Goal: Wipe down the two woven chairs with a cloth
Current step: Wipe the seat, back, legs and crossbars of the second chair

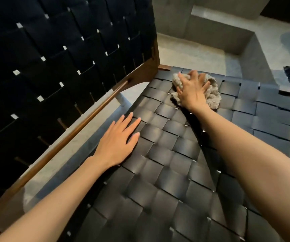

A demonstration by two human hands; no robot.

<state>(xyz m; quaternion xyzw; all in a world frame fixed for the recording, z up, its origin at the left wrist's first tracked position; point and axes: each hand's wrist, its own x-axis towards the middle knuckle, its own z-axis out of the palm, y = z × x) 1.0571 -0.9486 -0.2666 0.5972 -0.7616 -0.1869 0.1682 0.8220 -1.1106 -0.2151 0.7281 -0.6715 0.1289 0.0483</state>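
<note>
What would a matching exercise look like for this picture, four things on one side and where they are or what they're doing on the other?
Things:
1. left hand
2. right hand
3. cloth
4. woven backrest

States or places:
A. bunched up on the far part of the woven seat
B. rising dark along the left of the seat
C. flat on the seat, fingers straight
D. fingers curled, gripping the cloth

Pairs: 1-C, 2-D, 3-A, 4-B
</note>
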